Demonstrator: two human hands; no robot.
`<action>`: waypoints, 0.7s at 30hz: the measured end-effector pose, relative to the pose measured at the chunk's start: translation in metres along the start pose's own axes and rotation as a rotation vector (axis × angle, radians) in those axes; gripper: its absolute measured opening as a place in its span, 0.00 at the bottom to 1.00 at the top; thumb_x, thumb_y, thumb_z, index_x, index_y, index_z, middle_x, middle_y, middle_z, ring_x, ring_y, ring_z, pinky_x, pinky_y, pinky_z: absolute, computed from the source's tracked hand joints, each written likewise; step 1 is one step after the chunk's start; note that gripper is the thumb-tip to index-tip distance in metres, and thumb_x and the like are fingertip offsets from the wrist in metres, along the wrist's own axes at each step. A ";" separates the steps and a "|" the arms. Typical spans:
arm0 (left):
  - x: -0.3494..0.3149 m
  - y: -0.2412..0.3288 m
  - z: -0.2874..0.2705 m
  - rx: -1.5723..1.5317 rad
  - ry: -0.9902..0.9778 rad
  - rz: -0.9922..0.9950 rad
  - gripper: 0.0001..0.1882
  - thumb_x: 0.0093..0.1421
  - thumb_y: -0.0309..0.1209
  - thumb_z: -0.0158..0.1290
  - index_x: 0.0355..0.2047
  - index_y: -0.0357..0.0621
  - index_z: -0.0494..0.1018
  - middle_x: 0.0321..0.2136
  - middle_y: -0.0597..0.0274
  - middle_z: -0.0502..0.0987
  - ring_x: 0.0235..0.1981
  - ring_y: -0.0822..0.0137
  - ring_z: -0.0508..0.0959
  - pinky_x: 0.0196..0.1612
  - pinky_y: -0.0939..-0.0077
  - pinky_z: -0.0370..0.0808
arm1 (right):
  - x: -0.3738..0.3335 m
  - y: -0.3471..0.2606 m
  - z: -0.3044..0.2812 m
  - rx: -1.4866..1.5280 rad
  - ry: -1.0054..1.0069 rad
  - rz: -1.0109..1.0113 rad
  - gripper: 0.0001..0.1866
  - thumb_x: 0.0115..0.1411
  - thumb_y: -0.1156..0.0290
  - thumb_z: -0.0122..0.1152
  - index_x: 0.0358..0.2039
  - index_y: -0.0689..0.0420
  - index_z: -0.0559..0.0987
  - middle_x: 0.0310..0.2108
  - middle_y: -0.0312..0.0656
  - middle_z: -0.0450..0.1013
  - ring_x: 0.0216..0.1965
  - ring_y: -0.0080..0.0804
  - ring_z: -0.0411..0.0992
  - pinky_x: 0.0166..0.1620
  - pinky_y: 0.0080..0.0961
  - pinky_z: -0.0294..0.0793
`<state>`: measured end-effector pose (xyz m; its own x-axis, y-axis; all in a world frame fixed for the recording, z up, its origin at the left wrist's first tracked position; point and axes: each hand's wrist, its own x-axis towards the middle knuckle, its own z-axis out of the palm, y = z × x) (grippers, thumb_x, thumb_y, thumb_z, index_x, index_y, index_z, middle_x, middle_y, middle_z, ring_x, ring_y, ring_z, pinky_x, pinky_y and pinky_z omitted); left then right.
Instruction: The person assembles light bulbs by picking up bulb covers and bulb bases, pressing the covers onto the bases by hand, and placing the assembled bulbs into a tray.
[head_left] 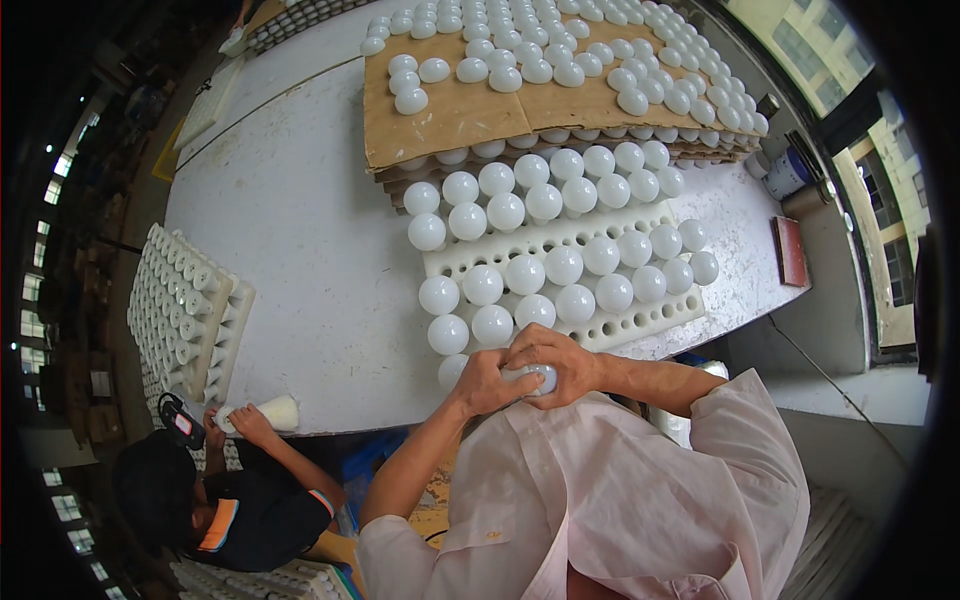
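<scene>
Close to my body, at the table's near edge, both of my hands are closed around one white light bulb [543,379]. My left hand [485,384] grips it from the left. My right hand [562,358] wraps over it from the right, so most of the bulb is hidden. Just beyond my hands lies a white foam tray [652,321] with rows of holes. Several round white bulbs [575,304] stand in it in rows. One more bulb [453,371] is partly hidden beside my left hand.
Behind the tray, stacked cardboard sheets [440,128] carry many white domes [505,78]. To the left, a co-worker [250,510] handles a white object beside upright trays [185,310] of bulb parts. A dark red flat object [789,252] and a bucket [788,172] sit at right.
</scene>
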<state>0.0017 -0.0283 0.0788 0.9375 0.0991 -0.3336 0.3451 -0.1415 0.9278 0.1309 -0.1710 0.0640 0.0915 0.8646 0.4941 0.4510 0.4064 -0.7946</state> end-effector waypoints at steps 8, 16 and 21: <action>0.009 -0.007 0.009 -0.127 0.007 -0.088 0.24 0.48 0.45 0.58 0.26 0.29 0.75 0.17 0.53 0.76 0.17 0.69 0.76 0.22 0.74 0.73 | 0.003 0.000 -0.002 0.028 0.017 0.110 0.24 0.32 0.78 0.69 0.34 0.58 0.73 0.36 0.41 0.69 0.39 0.39 0.68 0.41 0.32 0.70; 0.017 -0.003 0.011 -0.178 0.001 -0.078 0.25 0.47 0.46 0.59 0.24 0.30 0.74 0.17 0.54 0.75 0.17 0.69 0.76 0.21 0.73 0.72 | 0.010 -0.007 -0.013 -0.029 0.030 0.109 0.23 0.31 0.78 0.68 0.33 0.58 0.73 0.34 0.41 0.70 0.37 0.39 0.68 0.40 0.32 0.69; 0.019 -0.003 0.013 0.088 -0.075 0.073 0.27 0.47 0.46 0.59 0.29 0.28 0.72 0.21 0.54 0.76 0.22 0.68 0.78 0.23 0.75 0.75 | 0.002 -0.012 -0.012 -0.029 0.065 0.130 0.21 0.31 0.79 0.63 0.32 0.59 0.72 0.34 0.40 0.71 0.37 0.39 0.68 0.41 0.31 0.69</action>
<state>0.0191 -0.0385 0.0678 0.9599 0.0120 -0.2801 0.2752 -0.2318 0.9330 0.1359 -0.1778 0.0790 0.2077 0.8879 0.4104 0.4572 0.2828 -0.8432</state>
